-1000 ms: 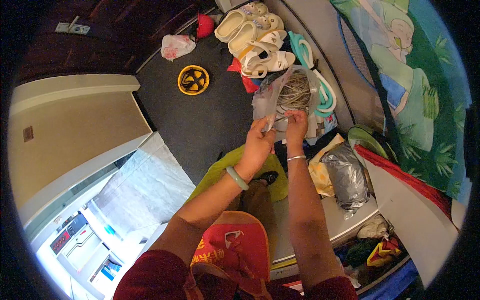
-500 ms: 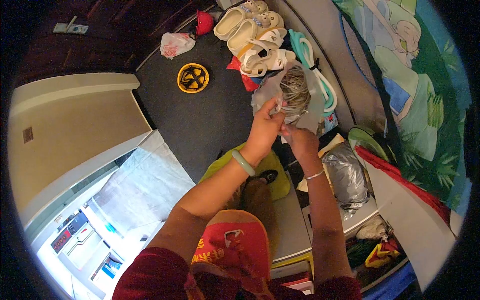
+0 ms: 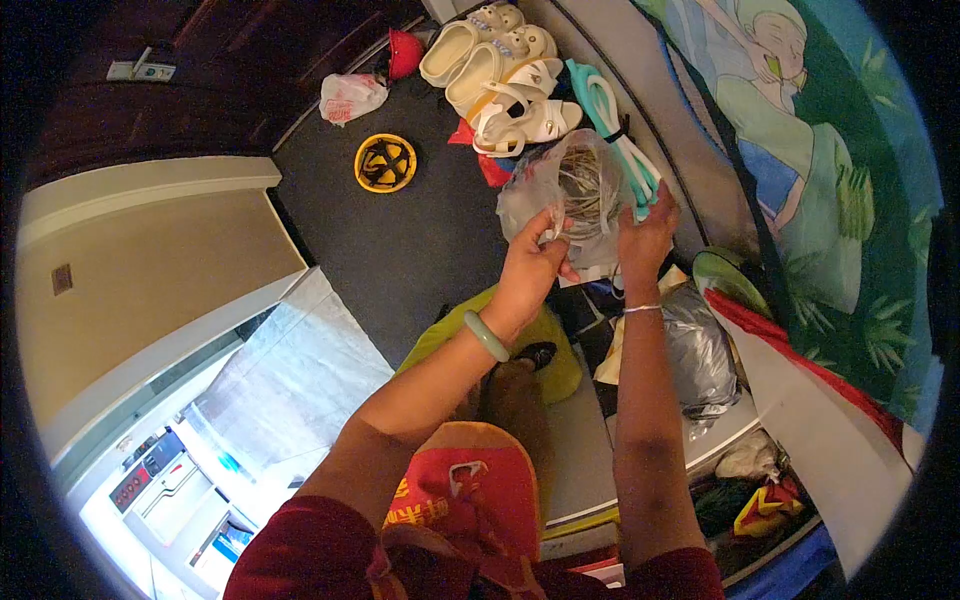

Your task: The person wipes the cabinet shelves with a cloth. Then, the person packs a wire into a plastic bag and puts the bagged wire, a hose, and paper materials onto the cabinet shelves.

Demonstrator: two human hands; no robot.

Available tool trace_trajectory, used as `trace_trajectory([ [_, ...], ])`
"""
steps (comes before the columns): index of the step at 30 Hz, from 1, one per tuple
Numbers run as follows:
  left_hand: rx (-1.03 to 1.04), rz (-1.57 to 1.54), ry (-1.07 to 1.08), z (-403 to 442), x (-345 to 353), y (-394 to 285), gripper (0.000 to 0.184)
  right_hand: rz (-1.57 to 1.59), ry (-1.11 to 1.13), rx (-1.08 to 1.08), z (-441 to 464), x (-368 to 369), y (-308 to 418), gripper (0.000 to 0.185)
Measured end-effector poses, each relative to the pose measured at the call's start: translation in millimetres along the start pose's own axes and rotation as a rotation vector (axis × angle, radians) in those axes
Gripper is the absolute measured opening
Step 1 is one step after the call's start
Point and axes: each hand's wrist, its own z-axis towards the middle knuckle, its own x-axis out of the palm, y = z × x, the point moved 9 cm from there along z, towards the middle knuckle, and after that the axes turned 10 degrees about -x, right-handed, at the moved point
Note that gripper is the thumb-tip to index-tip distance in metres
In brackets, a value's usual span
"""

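A clear plastic bag (image 3: pixel 530 190) holds a coil of thin, pale cord (image 3: pixel 590 183), seen through its open mouth. My left hand (image 3: pixel 535 262), with a green bangle at the wrist, is closed on the near left edge of the bag. On the bag's right side is my right hand (image 3: pixel 648 232), its fingers curled at the rim, partly over the lower end of a teal and white looped tube (image 3: pixel 615 125). A thin silver bracelet circles that wrist.
Pale clogs and sandals (image 3: pixel 500 75) lie beyond the bag. A yellow helmet (image 3: pixel 385 163), a white bag (image 3: pixel 352 97) and a red helmet (image 3: pixel 405 53) rest on the dark floor. A grey plastic package (image 3: pixel 700 350) is near my right forearm.
My right hand has moved away from my left, rightward and up, to the bag's right side. The bag's mouth is spread wider than half a second ago.
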Motion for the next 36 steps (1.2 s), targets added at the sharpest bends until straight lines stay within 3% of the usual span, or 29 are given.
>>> trace_trajectory([
  [4, 0.001, 0.012, 0.009, -4.7, -1.5, -1.9, 0.03, 0.032, 0.106, -0.08, 6.0, 19.7, -36.0, 0.057],
  [6, 0.001, -0.033, -0.002, -5.7, -4.8, -0.8, 0.03, 0.52, 0.245, 0.278, -10.9, 50.6, -78.1, 0.064],
  [12, -0.029, -0.048, -0.016, -8.0, -10.5, 5.1, 0.032, 0.15, 0.425, 0.024, -99.2, 32.2, -96.3, 0.054],
  [14, -0.033, -0.034, -0.021, -7.8, -12.5, 8.8, 0.034, 0.649, 0.698, 0.736, -140.6, 48.6, -100.2, 0.052],
  [15, -0.037, -0.002, -0.009, -7.4, -13.6, 15.0, 0.034, 0.653, 0.7, 0.733, -134.8, 44.9, -86.4, 0.052],
  [17, -0.047, 0.037, -0.001, -10.6, -13.3, 23.4, 0.035, 0.892, 0.365, 0.772, -112.8, 25.9, -59.1, 0.039],
  [19, -0.021, 0.066, -0.027, -15.2, -8.0, 29.1, 0.034, 1.06, 0.275, 0.761, -104.2, 44.8, -45.8, 0.035],
  [20, -0.023, 0.032, -0.04, -17.6, -2.9, 33.1, 0.031, 0.921, 0.299, 0.484, -95.6, 71.1, -50.9, 0.03],
  [22, -0.009, 0.038, -0.015, -17.3, 8.6, 30.2, 0.029, 0.777, 0.318, 0.205, -66.1, 77.5, -28.4, 0.026],
  [23, 0.003, 0.043, 0.008, -16.7, 13.0, 28.9, 0.028, 1.247, 0.617, 0.537, -79.0, 103.9, -16.2, 0.023],
  [25, 0.024, 0.059, 0.033, -9.1, 14.7, 27.7, 0.026, 1.708, 0.919, 0.887, -106.0, 113.6, 30.4, 0.021],
  [26, 0.045, 0.071, 0.06, -6.6, 16.8, 26.8, 0.024, 1.596, 0.788, 0.725, -103.2, 111.8, 34.9, 0.025],
  [29, 0.008, 0.005, 0.07, -10.7, 24.4, 19.2, 0.023, 1.428, 0.668, 0.885, -134.3, 182.9, -17.7, 0.035],
  [31, -0.01, 0.003, 0.079, -12.1, 22.7, 20.0, 0.023, 0.98, 0.826, 0.664, -126.9, 174.9, -38.4, 0.027],
  [33, -0.035, -0.005, 0.087, -11.3, 19.4, 21.1, 0.024, 0.75, 0.891, 0.556, -122.7, 164.4, -40.3, 0.023],
  [34, -0.023, -0.07, 0.094, -8.8, 15.5, 16.9, 0.023, 0.591, 0.934, 0.329, -106.9, 144.1, -18.6, 0.033],
  [35, -0.011, -0.139, 0.099, -6.8, 11.7, 12.2, 0.022, 0.29, 0.978, -0.1, -96.2, 132.6, 3.3, 0.035],
  [36, -0.006, -0.14, 0.091, -4.9, 8.5, 6.6, 0.024, -0.05, 0.887, -0.5, -87.9, 117.6, 24.8, 0.037],
])
